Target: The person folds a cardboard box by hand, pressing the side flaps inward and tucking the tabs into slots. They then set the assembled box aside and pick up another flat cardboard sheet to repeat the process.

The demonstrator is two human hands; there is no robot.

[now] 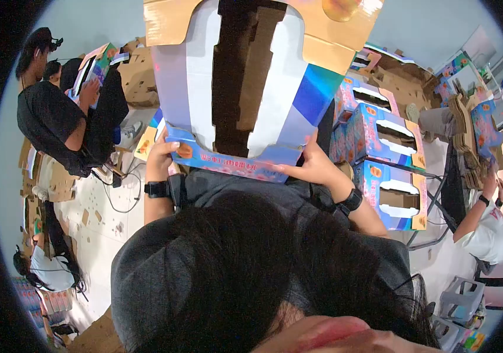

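Observation:
A printed cardboard box (234, 164) in purple, blue and orange is held in front of my body. Its top shows a long opening between white inner flaps, with bare brown cardboard inside. My left hand (161, 155) grips the near left corner, fingers closed around the edge. At the near right corner, my right hand (317, 165) is closed on the same box, its thumb pressed along the front panel. The far end of the box runs out of the top of the view.
Similar boxes (354, 132) stand stacked to the right, above a dark metal frame (433, 203). At the left, a person in black (48, 120) handles another box. Brown cardboard (136, 73) is piled behind. Another person (480, 235) works at right beside flattened cardboard (466, 144). Scraps and a cable (125, 209) lie on the floor.

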